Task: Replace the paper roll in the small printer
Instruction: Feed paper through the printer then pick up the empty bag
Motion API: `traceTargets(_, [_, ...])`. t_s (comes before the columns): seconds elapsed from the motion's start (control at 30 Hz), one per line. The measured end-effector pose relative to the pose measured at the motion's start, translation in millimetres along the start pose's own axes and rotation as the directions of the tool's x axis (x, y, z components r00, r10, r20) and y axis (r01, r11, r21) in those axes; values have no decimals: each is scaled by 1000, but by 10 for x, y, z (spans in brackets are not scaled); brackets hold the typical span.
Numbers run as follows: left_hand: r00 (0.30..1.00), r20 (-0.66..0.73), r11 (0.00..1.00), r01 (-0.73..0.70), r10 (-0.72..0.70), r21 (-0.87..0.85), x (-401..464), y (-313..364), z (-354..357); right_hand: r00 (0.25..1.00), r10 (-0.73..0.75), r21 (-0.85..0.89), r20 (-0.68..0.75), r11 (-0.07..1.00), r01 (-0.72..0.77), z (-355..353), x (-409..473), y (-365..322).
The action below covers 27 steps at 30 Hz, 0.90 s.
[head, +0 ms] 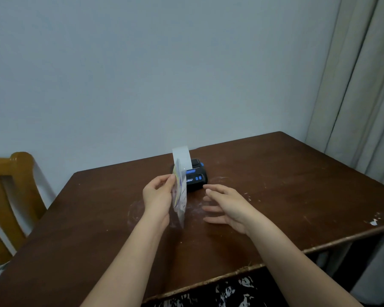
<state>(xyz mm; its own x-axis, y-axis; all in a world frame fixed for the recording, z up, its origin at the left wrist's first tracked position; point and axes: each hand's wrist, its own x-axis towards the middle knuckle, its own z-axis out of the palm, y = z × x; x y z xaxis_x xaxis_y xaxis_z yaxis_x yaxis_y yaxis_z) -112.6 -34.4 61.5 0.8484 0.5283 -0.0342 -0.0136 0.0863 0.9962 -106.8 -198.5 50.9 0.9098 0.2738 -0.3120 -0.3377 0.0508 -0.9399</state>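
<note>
Probably light and flimsy, crinkly plastic pack (179,196) with a paper strip (182,159) at top; best pinched at the edge, as now by left hand (157,196), held upright above table (275,185) just near of printer (196,177). Right hand (226,207) open, empty, fingers spread right of pack. Pack clear with colourful print; printer black with blue buttons, lid state unclear.

1. The table (275,185) was dark brown wood, its finish scuffed, with whitish chipped spots near the edge.
2. On it, the printer (196,178) looked like matt black plastic with blue buttons.
3. My left hand (157,196) held a glossy, clear plastic packet (179,196) just in front of the printer.
4. Left of the table, the chair (7,196) was glossy varnished wood.
</note>
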Motion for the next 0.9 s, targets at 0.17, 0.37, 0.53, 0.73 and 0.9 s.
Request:
traceTargets(0.17, [973, 173, 981, 170, -152, -97, -111, 41, 310, 999, -39, 45, -15, 998, 40, -160, -51, -54])
traceTargets(0.37, [879, 405, 917, 350, -252, -190, -368, 21, 743, 988, -146, 66, -52, 987, 150, -479, -158, -46])
traceTargets(0.53, [829, 504, 918, 364, -242, -157, -550, -108, 1112, 916, -237, 109, -324, 952, 285, -774, -267, 37])
traceTargets(0.73, [844, 504, 979, 204, -182, 12, -772, -250, 1432, 829, -192, 146, -525, 940, 310, -1262, -498, 130])
traceTargets(0.9, [735, 655, 985, 128, -175, 120, -1002, -318, 1704, 826, -187, 45, -531, 968, 248, -1666, -737, 272])
